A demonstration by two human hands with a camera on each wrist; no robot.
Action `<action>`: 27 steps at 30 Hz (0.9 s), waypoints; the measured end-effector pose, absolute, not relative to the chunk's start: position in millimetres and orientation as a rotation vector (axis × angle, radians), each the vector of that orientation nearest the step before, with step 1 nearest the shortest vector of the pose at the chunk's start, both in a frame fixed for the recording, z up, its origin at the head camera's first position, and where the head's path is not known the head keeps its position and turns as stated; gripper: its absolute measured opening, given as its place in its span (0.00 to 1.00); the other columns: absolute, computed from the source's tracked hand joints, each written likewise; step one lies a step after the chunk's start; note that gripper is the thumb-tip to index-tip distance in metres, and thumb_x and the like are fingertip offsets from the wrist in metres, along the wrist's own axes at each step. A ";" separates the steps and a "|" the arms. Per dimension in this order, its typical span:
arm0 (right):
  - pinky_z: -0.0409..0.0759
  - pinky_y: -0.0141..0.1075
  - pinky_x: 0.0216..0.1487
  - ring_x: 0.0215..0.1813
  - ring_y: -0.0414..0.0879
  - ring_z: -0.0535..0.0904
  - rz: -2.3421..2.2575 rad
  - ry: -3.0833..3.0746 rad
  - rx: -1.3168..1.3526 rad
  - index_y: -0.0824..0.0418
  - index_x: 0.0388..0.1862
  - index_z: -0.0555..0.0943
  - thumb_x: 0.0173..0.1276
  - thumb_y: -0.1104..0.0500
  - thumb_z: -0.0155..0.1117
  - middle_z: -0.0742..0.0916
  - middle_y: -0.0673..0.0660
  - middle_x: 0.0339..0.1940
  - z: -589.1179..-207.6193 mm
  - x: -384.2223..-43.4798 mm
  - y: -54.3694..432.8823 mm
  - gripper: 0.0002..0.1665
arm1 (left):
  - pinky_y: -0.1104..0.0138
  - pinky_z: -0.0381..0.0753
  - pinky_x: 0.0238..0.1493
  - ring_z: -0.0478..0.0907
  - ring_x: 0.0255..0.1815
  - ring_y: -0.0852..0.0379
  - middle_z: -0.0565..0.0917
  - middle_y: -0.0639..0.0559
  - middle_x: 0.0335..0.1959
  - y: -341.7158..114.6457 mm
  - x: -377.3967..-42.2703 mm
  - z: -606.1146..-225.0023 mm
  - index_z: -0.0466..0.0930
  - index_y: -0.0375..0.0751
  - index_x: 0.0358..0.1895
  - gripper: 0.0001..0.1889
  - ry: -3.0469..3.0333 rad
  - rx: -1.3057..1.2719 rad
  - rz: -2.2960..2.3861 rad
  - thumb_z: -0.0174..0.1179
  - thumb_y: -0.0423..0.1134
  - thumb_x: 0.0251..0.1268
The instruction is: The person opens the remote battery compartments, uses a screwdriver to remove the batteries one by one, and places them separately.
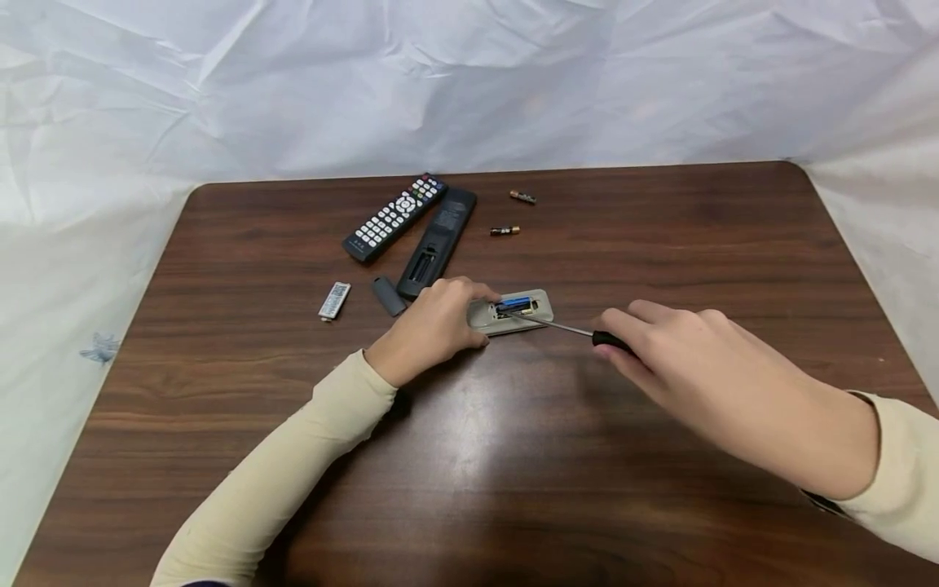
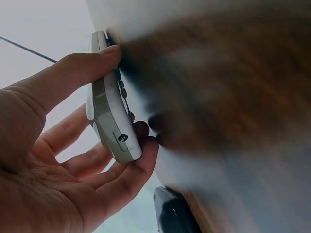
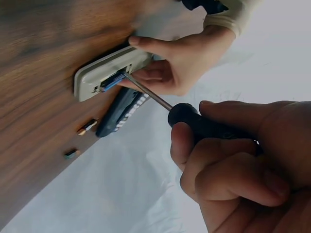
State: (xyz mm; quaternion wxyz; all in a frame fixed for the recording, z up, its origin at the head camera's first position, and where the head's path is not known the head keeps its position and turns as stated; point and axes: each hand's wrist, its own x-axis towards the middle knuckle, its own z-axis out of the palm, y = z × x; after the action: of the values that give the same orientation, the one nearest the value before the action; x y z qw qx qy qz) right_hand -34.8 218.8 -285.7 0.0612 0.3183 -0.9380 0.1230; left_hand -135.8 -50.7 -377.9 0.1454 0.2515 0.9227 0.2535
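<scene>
A light-coloured remote control [image 1: 544, 308] lies face down with its battery compartment uncovered. My left hand [image 1: 434, 326] grips its left end between thumb and fingers; the left wrist view shows the remote's edge [image 2: 108, 114] inside that grip. Inside the compartment sits a blue battery [image 1: 515, 302], with a darker one beside it. My right hand [image 1: 697, 367] holds a screwdriver [image 1: 610, 340] by its black handle. The screwdriver's metal shaft [image 3: 150, 93] slants to the compartment, its tip at the end of the blue battery.
Behind my left hand lie a black remote with white buttons [image 1: 396, 218] and a face-down black remote [image 1: 438, 243] with an uncovered battery bay. Close by are a dark battery cover [image 1: 388, 296] and a light cover with a printed label [image 1: 335, 301]. Two loose batteries [image 1: 504, 231] lie farther back.
</scene>
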 end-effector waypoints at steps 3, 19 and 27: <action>0.64 0.29 0.18 0.20 0.32 0.59 0.399 -2.829 0.955 0.52 0.37 0.80 0.66 0.64 0.77 0.73 0.42 0.27 -287.6 -35.9 225.3 0.12 | 0.54 0.82 0.60 0.82 0.62 0.50 0.86 0.47 0.61 -51.4 -136.9 -377.8 0.86 0.43 0.64 0.30 2.645 0.715 0.739 0.81 0.34 0.54; 0.69 0.31 0.20 0.23 0.29 0.68 0.489 -2.695 1.006 0.57 0.55 0.85 0.85 0.36 0.41 0.83 0.47 0.39 -303.7 -37.7 250.1 0.33 | 0.54 0.84 0.57 0.84 0.58 0.50 0.87 0.46 0.60 -58.1 -127.8 -375.8 0.85 0.41 0.65 0.27 2.733 0.745 0.733 0.78 0.39 0.62; 0.84 0.45 0.25 0.34 0.47 0.84 0.278 -2.535 1.072 0.68 0.47 0.85 0.91 0.46 0.32 0.85 0.56 0.37 -299.5 -33.3 245.8 0.37 | 0.53 0.84 0.57 0.84 0.59 0.49 0.87 0.46 0.60 -59.2 -125.3 -376.3 0.85 0.43 0.65 0.27 2.766 0.746 0.688 0.78 0.40 0.62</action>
State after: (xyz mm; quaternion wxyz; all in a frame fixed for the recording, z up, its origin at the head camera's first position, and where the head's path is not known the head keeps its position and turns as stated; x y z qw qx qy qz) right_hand -33.3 245.8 -299.5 0.1867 0.3807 -0.9002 0.0989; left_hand -125.3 -59.2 -376.3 0.0977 0.2520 0.9343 0.2324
